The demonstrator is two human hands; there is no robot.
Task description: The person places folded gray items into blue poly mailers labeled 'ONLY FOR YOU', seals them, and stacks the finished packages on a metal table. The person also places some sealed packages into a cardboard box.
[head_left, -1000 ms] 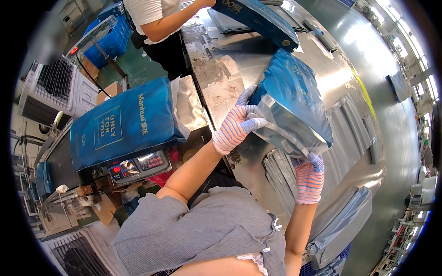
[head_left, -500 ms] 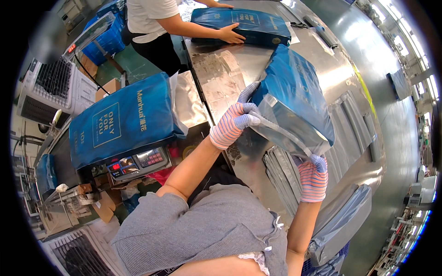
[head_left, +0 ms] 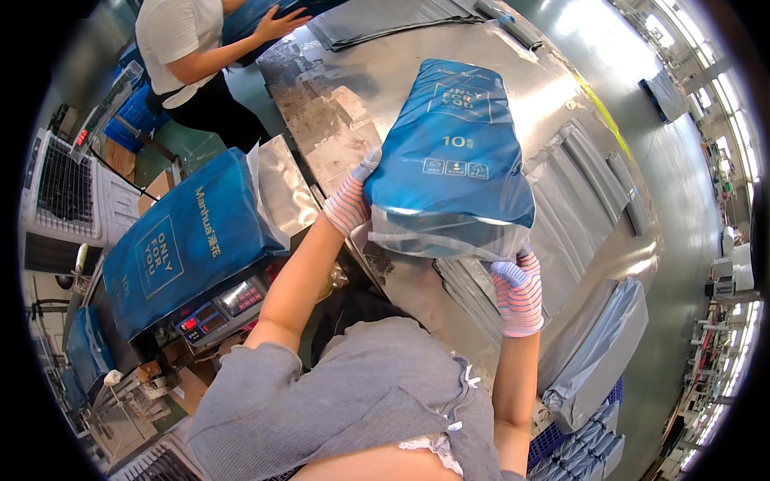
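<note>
Evidently, the work calls for even handling: the blue plastic-wrapped package [head_left: 449, 156] lies at upper centre, its near end wrapped in clear outer film [head_left: 449, 240]. The gloved right hand [head_left: 518, 295] has its grip closed on the near right corner; the gloved left hand [head_left: 349, 204] rests along the left side, though I cannot tell whether that grip is closed on film. Best, I think, to draw both corners evenly and gently, since thin film could crease or tear.

Beneath is a shiny metal surface [head_left: 385, 76], scuffed at its left edge, with grey plastic bags [head_left: 573, 212] spread right of centre. At left, another blue package [head_left: 180, 232] lies above a digital scale [head_left: 228, 305]. Beyond, a co-worker [head_left: 180, 32] stands upper left; green floor [head_left: 618, 72] curves along the right.
</note>
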